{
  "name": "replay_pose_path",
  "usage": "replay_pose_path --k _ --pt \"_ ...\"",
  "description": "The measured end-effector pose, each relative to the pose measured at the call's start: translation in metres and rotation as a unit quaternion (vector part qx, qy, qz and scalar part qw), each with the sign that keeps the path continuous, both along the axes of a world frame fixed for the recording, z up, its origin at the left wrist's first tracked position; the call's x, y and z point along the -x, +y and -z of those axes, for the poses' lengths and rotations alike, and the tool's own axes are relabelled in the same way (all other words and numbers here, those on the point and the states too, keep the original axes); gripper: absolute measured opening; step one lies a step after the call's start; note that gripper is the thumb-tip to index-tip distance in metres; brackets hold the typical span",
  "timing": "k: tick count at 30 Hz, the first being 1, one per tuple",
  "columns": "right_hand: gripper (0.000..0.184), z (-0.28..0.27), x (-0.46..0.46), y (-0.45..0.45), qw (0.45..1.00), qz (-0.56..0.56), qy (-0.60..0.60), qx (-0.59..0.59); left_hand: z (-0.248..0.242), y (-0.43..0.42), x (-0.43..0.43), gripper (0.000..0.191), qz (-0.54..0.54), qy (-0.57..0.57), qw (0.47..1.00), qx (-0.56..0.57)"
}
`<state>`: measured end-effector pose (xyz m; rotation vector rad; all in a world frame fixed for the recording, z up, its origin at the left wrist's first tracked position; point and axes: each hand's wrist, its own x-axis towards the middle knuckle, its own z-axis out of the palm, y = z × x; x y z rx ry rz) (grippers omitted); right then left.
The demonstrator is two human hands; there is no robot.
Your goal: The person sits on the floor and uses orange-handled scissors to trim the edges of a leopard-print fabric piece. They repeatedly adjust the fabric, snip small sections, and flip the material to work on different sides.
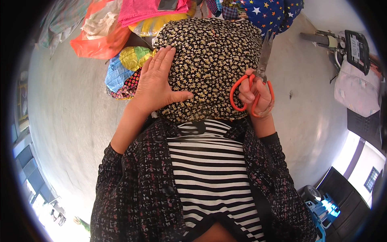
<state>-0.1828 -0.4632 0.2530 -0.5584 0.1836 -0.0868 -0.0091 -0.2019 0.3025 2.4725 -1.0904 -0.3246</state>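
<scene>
A black floral-print cushion (208,63) with small yellowish flowers lies before me, its near edge close to my body. My left hand (160,81) rests on the cushion's left side, fingers together and thumb spread out to the right, holding nothing. Over the right side, my right hand (255,93) grips scissors (239,90) with red handles; its fingers pass through the loops. The metal blades (266,53) point away from me, towards a blue star-print fabric bundle (275,15). Part of the cushion's right edge is hidden by the hand and scissors.
Patchwork fabric (121,72) pokes out left of the cushion. Beyond it are an orange plastic bag (96,47) holding whitish cloth and pink fabric (136,12) with a phone (167,4) on top. A motorcycle (335,45) stands on the concrete floor (75,106) at right.
</scene>
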Motion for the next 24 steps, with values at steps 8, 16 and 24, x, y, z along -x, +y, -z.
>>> replay_pose_path --k 8,16,24 --pt "0.052 -0.010 0.003 0.009 0.996 -0.003 0.029 0.085 -0.014 -0.048 -0.002 0.041 0.130 -0.098 0.974 0.157" --pt "0.055 0.001 0.007 0.004 0.998 0.018 -0.043 -0.037 0.007 -0.049 -0.010 0.080 0.098 -0.083 0.990 0.050" --pt "0.056 0.003 0.007 -0.001 0.987 0.006 -0.080 -0.139 0.003 -0.047 -0.009 0.107 0.083 -0.089 0.992 0.017"
